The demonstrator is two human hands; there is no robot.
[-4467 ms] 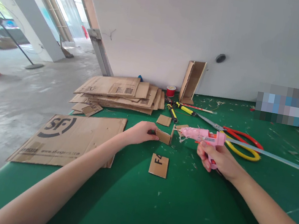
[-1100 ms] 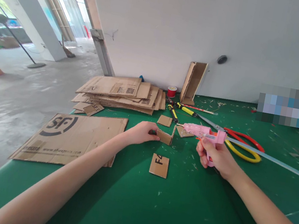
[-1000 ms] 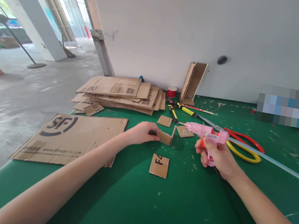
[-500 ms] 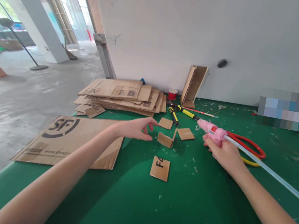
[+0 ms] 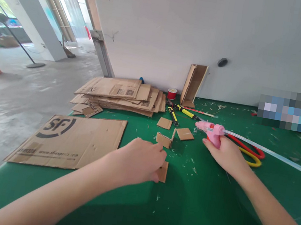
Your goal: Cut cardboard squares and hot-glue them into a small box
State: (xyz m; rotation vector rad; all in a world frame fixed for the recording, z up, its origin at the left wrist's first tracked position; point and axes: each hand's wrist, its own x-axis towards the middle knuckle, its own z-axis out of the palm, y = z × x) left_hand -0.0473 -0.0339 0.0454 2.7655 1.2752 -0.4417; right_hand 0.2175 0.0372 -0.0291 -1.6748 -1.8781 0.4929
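My left hand (image 5: 144,163) is curled over a small square piece of cardboard (image 5: 163,172), thumb at its near side and fingers at its far side. The piece lies on the green table, and the hand hides most of it. My right hand (image 5: 226,153) is closed round the handle of a pink glue gun (image 5: 213,130), its nozzle pointing left. A long clear glue stick (image 5: 266,150) runs out of its back. Just beyond my left hand, two small cardboard pieces (image 5: 164,140) stand upright, meeting at a corner. Flat cardboard squares lie behind them (image 5: 164,123) and to their right (image 5: 184,134).
A large cardboard sheet (image 5: 100,134) lies at left, before a stack of cardboard (image 5: 107,91). Yellow-and-black handled tools (image 5: 187,112), a red spool (image 5: 172,93) and a tall open cardboard box (image 5: 194,85) stand along the white wall board (image 5: 157,40). Red and yellow loops (image 5: 255,160) lie beyond my right hand.
My left hand has come nearer and down from beside the upright cardboard pieces onto the small square, its fingers more curled. The glue gun stays in my right hand, now more level.
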